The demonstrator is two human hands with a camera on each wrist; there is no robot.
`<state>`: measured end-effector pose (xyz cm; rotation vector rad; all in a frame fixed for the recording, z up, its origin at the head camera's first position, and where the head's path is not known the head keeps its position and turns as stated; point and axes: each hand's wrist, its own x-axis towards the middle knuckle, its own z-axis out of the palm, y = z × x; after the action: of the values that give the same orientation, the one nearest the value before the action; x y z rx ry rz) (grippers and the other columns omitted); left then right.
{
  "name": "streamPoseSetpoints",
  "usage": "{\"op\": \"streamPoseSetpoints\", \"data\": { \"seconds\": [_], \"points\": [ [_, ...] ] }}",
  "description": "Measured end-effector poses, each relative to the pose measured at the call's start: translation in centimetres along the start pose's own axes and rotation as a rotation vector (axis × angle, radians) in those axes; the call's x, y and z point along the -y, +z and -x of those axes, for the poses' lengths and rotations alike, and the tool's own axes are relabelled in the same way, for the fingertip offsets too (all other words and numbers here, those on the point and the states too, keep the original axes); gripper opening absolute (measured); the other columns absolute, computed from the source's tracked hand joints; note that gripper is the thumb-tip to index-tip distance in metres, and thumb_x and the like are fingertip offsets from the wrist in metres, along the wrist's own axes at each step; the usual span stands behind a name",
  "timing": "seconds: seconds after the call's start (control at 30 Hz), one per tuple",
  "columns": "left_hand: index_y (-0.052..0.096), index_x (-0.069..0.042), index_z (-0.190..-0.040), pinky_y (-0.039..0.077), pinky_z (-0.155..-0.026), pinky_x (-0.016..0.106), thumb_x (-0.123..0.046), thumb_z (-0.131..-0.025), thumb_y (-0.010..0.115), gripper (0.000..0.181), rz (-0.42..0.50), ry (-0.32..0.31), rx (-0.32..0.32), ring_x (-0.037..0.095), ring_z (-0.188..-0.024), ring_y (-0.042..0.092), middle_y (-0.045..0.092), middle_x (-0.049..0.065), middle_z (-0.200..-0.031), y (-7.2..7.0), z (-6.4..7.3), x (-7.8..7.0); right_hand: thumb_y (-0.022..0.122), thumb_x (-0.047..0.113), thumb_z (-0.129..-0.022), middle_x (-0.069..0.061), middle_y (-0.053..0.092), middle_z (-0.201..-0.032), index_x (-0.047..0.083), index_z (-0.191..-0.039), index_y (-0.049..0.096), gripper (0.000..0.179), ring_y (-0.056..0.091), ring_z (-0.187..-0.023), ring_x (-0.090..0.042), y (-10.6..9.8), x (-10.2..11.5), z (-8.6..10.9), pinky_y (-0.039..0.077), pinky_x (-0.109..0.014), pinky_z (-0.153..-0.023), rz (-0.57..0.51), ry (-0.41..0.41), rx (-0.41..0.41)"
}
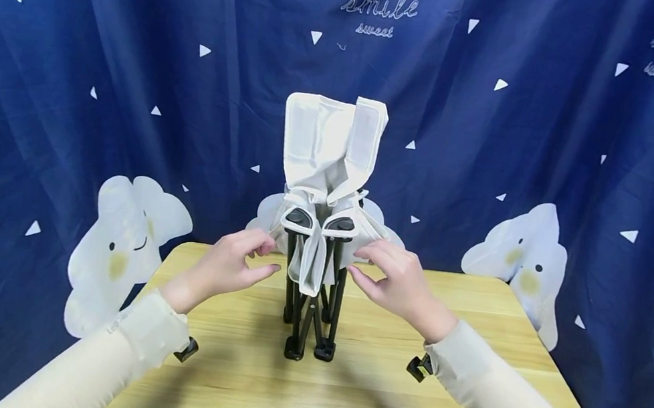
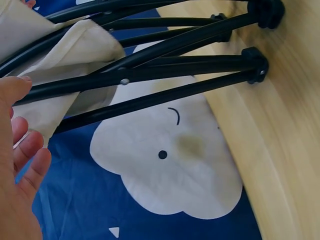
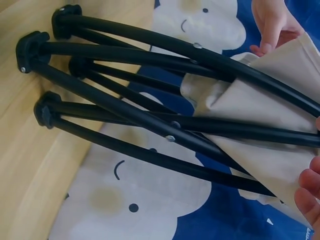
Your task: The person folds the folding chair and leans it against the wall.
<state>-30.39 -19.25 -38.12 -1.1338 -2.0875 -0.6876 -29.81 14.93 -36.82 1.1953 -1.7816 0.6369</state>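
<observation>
A folded camp chair with white fabric (image 1: 318,142) and black tube legs (image 1: 336,306) stands upright on the wooden table, its legs bunched together and crossing. My left hand (image 1: 233,257) is at the chair's left side, thumb and fingers apart, with nothing between them. On the opposite side, my right hand (image 1: 397,276) has its fingertips right at the hanging fabric, its thumb pointing toward a leg. In the left wrist view, relaxed fingers (image 2: 32,155) overlap the pale cloth. The right wrist view shows black plastic feet (image 3: 31,50) on the tabletop and loosely bent fingers (image 3: 311,182) beside the cloth.
The light wooden table (image 1: 222,380) ends just behind the chair. A dark blue curtain (image 1: 241,107) with clouds and small white triangles hangs around its back and sides. Small black devices (image 1: 186,349) are fixed at both wrists, under the pale sleeves (image 1: 130,336).
</observation>
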Motion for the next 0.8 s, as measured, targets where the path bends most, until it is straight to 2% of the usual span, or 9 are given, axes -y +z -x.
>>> {"op": "streamPoseSetpoints", "data": {
  "seconds": [0.2, 0.37, 0.8],
  "points": [
    [0.067, -0.010, -0.099, 0.059, -0.067, 0.031, -0.008, -0.078, 0.092, 0.033, 0.000, -0.009, 0.014, 0.012, -0.079, 0.063, 0.064, -0.002, -0.086, 0.9, 0.8, 0.0, 0.085, 0.007, -0.085, -0.006, 0.076, -0.087, 0.006, -0.100, 0.076, 0.018, 0.068, -0.071, -0.020, 0.5, 0.0, 0.6, 0.057, -0.031, -0.064, -0.005, -0.008, -0.006],
    [0.066, -0.011, -0.100, 0.060, -0.068, 0.033, -0.009, -0.078, 0.092, 0.034, 0.005, -0.025, 0.041, 0.013, -0.082, 0.063, 0.066, 0.002, -0.087, 1.6, 1.4, 0.1, 0.080, 0.013, -0.094, -0.004, 0.076, -0.087, 0.006, -0.100, 0.076, 0.010, 0.068, -0.070, -0.020, 0.9, -0.1, 1.3, 0.058, -0.031, -0.064, -0.002, -0.020, -0.003],
    [0.069, -0.008, -0.098, 0.060, -0.068, 0.032, -0.012, -0.078, 0.093, 0.031, 0.011, -0.059, 0.083, 0.014, -0.078, 0.064, 0.069, 0.004, -0.085, 3.0, 2.9, 0.3, 0.082, 0.014, -0.092, -0.004, 0.074, -0.086, 0.006, -0.101, 0.076, 0.014, 0.069, -0.071, -0.018, 2.0, -0.1, 3.2, 0.059, -0.030, -0.064, 0.012, -0.030, 0.022]
  ]
}}
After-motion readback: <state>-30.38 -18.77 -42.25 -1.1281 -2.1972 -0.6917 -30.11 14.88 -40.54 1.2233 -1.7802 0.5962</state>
